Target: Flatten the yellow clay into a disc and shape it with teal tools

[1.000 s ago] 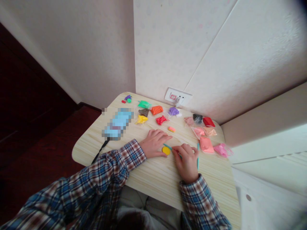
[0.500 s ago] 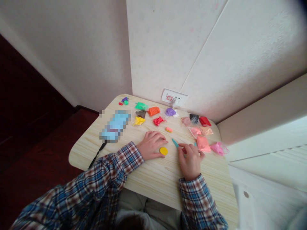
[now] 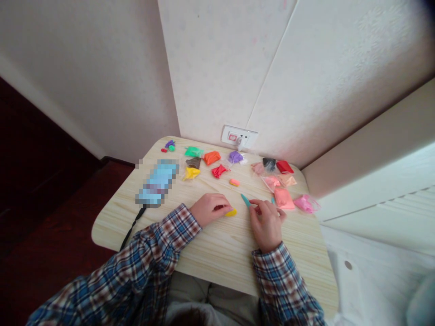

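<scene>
My left hand (image 3: pixel 211 209) is closed in a pinch on the edge of a flat yellow clay disc (image 3: pixel 231 213), low over the tabletop. My right hand (image 3: pixel 267 222) grips a teal modelling knife (image 3: pixel 245 200), its blade pointing away and to the left; the fingers cover part of the handle. Beyond the hands lies a small pink and yellow clay piece (image 3: pixel 234 182). A salmon clay packet (image 3: pixel 283 199) rests just past my right hand.
Clay packets, among them a yellow one (image 3: pixel 192 173), an orange one (image 3: pixel 212 157) and a red one (image 3: pixel 284 167), line the table's (image 3: pixel 217 253) far side. Small purple clay (image 3: pixel 170 143) sits at the back left. A blurred-out phone-like device (image 3: pixel 159 181) with a black cable lies left.
My left fingers, spread beside the yellow disc before, have closed on its edge and the disc is tilted. My right hand keeps the teal knife. The whole view has shifted slightly.
</scene>
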{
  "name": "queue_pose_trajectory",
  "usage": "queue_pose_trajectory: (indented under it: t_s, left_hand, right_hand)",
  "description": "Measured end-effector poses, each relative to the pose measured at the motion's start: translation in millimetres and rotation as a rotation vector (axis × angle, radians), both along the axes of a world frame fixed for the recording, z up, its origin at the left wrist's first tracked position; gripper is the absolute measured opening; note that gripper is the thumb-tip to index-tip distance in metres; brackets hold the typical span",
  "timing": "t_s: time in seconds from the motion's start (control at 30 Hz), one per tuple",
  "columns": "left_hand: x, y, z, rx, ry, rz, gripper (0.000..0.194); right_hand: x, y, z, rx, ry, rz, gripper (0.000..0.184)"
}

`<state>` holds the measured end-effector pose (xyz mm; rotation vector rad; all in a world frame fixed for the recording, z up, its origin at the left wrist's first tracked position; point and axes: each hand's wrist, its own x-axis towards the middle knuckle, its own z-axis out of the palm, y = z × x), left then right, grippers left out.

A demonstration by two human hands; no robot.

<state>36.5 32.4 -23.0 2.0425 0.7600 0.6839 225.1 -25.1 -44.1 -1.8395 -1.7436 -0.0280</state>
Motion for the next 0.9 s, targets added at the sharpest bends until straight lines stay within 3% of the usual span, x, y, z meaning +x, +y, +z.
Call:
queue_pose_trajectory:
  t_s: [0.23,0.4,0.53,0.67,0.8,0.9]
  left_hand:
    - [8,-12,23.8,-0.356,-0.148,-0.008,0.048]
    - [10,-16,36.7,-0.701,-0.336,0.010,0.045]
    - [9,-14,35.3,-0.920,-0.471,0.068,0.042]
    - [10,-12,30.1,-1.030,-0.525,0.099,0.040]
    - [14,-12,23.8,-1.084,-0.561,0.165,0.036]
    - [16,-13,19.8,-1.107,-0.562,0.177,0.037]
  right_hand:
    - [-1,1,3.2,-0.036,0.023,0.003,0.017]
    - [-1,1,2.0,-0.045,0.029,0.009,0.017]
    - [-1,1,4.5,0.030,0.039,0.019,0.018]
    - [-2,-3,15.1,0.208,0.095,0.144,0.024]
    - [-5,-7,24.6,0.349,0.123,0.352,0.047]
    - [-9,-8,27.6,0.384,0.118,0.413,0.058]
